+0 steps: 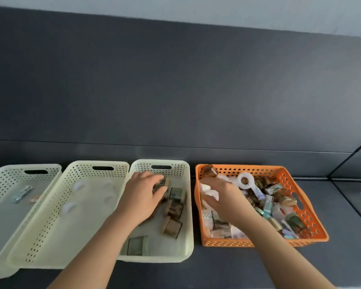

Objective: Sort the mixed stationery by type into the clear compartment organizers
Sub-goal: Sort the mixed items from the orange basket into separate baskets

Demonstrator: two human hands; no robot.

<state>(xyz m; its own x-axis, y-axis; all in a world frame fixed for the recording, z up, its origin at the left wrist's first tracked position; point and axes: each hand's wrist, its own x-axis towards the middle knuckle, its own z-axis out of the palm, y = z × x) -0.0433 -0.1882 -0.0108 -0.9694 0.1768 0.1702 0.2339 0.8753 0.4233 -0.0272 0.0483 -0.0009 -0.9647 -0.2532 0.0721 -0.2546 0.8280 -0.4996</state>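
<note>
Stationery block [162,182] in pinch of left hand [142,197]; right hand [222,199] palm-down in orange basket [258,169], grip unclear.

Dim, soft diffuse light, source unclear; no hard shadows on the dark table [196,274]. Cream baskets [79,172] look washed-out and hazy. Motion blur on left hand [142,195], the small box [164,182] it grips, and right hand [219,199]. Orange basket [308,215] contents smeared. Wide-angle lens bends the edges; far table line tilts.

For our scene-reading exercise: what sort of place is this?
Probably a sorting workstation: a dark table, a row of cream perforated baskets, and an orange basket of mixed stationery; the left hand grips a small box.
</note>
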